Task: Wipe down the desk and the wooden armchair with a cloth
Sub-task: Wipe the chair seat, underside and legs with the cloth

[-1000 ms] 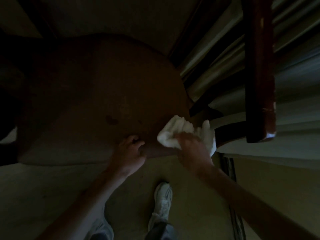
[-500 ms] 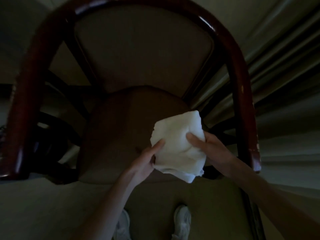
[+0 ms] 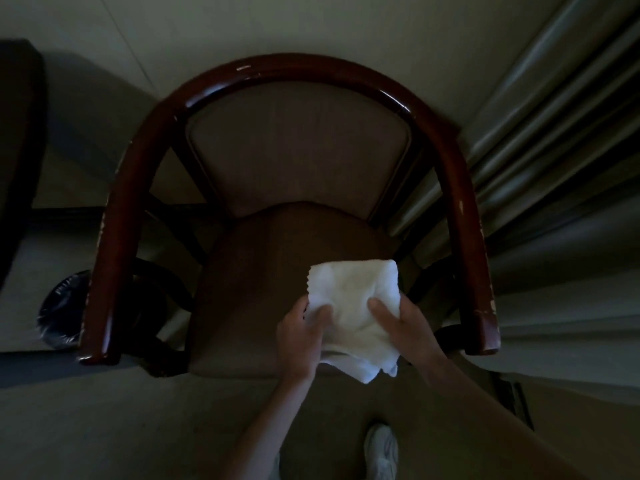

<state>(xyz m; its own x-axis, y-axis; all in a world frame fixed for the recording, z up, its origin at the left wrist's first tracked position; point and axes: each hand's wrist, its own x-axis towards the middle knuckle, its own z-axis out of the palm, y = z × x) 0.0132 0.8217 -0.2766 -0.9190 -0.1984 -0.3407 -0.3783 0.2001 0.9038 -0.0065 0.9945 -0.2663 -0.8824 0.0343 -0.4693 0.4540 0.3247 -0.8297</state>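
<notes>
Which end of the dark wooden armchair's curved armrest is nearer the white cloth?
The end on the person's right, beside the grey curtain. The folded white cloth is held close to it; the left end lies across the brown seat.

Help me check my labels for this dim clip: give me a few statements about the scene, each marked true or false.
1. The left hand and the right hand both grip the white cloth. True.
2. The cloth is draped over the top of the chair back. False: it is held between the two hands, over the front of the seat.
3. The armchair has a curved wooden rail round a padded back. True.
4. A curtain hangs on the chair's left. False: the curtain is on its right; on the left stands a dark-lined bin.
5. A pale shoe shows on the floor below the hands. True.
</notes>
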